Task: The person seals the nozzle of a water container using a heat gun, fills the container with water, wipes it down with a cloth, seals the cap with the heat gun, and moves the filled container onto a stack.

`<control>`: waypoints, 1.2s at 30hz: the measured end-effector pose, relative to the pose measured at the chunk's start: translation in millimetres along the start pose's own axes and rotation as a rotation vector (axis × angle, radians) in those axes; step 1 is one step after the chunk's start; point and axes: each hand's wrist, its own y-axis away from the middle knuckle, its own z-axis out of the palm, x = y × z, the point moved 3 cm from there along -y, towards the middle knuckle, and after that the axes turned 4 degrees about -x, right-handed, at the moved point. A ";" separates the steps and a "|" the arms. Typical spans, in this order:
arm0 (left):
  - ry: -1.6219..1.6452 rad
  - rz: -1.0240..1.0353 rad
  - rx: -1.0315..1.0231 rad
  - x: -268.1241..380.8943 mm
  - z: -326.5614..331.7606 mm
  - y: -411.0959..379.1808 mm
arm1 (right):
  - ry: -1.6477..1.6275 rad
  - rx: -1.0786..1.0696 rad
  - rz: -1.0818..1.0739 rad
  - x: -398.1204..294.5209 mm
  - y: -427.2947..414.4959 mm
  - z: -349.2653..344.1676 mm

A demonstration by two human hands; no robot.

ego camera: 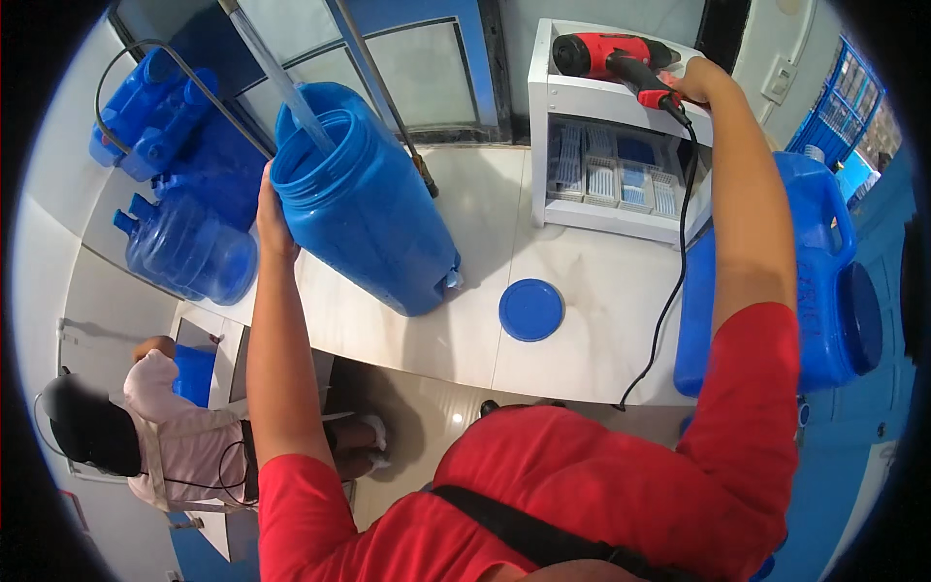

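My left hand (pixel 276 225) grips the side of a blue plastic water container (pixel 364 218) near its wide threaded mouth. The container has no lid on and leans in view on the counter, a small tap low on its side. From above, a clear column (pixel 284 84), apparently running water, enters the mouth. At the top tray of a white cabinet (pixel 538 145), my right hand (pixel 698 80) is beside the nozzle of a red and black heat gun (pixel 611 58). Its fingers are partly hidden, so its grip is unclear. A round blue lid (pixel 531 310) lies flat on the counter.
The heat gun's black cord (pixel 684 269) hangs across the pale counter (pixel 465 349). Blue jugs (pixel 782 240) stand at the right, with more water bottles (pixel 196 247) at the left. A metal pipe (pixel 382 94) comes down behind the container. Another person (pixel 182 444) works at the lower left.
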 end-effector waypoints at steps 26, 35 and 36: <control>-1.560 0.931 -0.409 64.4 40.7 -109.7 | -0.388 0.337 0.060 -117.3 216.7 -64.2; -1.008 0.741 -0.348 16.2 22.8 -143.0 | -0.503 0.509 -0.108 -142.3 186.9 -90.6; -1.066 0.739 -0.393 16.6 19.4 -146.2 | -0.696 0.452 -0.124 -153.1 203.2 -98.6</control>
